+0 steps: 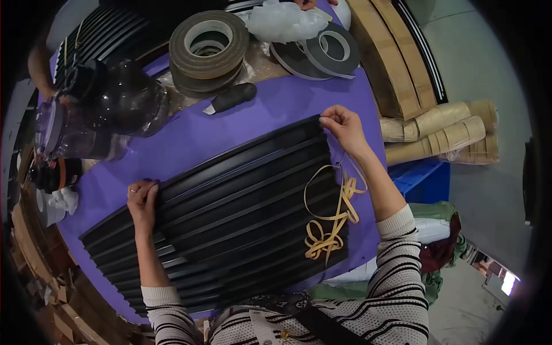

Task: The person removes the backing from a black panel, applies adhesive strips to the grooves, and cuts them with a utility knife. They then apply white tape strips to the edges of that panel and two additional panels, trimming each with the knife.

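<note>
A row of long black ribbed strips lies side by side across the purple table covering. My left hand is closed at the far edge of the row, thumb and fingers on the farthest strip towards its left part. At the other end, my right hand pinches the tip of that same strip between thumb and fingers. A loose tangle of yellow ribbon lies over the right ends of the strips, below my right hand. Beyond the strips rests a black-handled utility knife, its blade pointing left.
Stacked tape rolls and flat dark rolls stand at the back beside crumpled white plastic. Large clear jars are at left. Long cardboard pieces and wrapped bundles lie right. Another person's arm shows far left.
</note>
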`<move>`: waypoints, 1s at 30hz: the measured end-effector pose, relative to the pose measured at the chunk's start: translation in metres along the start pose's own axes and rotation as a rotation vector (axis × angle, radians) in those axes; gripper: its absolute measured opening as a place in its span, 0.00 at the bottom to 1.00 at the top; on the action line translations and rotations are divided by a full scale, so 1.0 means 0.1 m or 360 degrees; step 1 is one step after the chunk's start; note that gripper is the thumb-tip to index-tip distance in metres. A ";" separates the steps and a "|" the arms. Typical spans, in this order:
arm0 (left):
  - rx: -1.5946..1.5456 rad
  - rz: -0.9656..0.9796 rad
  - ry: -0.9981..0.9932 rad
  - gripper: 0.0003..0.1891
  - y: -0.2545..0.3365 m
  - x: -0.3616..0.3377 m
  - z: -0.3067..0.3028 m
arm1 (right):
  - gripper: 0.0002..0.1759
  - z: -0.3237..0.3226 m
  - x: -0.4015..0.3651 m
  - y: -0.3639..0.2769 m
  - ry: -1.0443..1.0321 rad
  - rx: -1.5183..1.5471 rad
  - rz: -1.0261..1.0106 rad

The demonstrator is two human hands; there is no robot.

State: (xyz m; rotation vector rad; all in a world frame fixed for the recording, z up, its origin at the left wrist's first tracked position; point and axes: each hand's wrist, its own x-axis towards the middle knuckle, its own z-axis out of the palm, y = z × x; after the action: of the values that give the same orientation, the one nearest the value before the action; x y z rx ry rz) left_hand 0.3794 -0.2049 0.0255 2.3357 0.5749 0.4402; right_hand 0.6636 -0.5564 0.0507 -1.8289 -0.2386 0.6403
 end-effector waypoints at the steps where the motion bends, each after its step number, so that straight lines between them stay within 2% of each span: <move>1: -0.0053 -0.0077 -0.0053 0.04 0.02 0.01 -0.03 | 0.03 -0.01 0.03 0.04 0.0033 -0.0134 0.0002; 2: -0.0101 -0.0158 -0.0105 0.03 0.04 0.01 -0.06 | 0.02 -0.01 0.03 0.07 0.0058 -0.0267 0.0004; 9: -0.0133 -0.0248 -0.0164 0.03 0.05 0.03 -0.07 | 0.02 0.06 0.03 0.05 0.0165 -0.0342 0.0080; 11: -0.0155 -0.0241 -0.0162 0.03 0.03 0.03 -0.06 | 0.02 0.06 0.02 0.04 0.0197 -0.0520 0.0034; 18: -0.0095 -0.0218 -0.0168 0.03 0.03 0.02 -0.07 | 0.05 0.04 0.03 0.09 0.0239 -0.0417 -0.0023; 27: -0.0098 -0.0190 -0.0173 0.03 -0.02 0.01 -0.07 | 0.04 0.09 0.04 0.00 0.0223 -0.0527 0.0028; 30: -0.0127 -0.0217 -0.0184 0.03 0.03 0.03 -0.06 | 0.04 0.09 0.04 -0.01 0.0262 -0.0613 -0.0058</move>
State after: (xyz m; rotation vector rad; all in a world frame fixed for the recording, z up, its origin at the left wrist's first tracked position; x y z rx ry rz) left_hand 0.3799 -0.2019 0.0327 2.2135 0.6441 0.2584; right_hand 0.6618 -0.5470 0.0482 -2.2292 -0.2994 0.4346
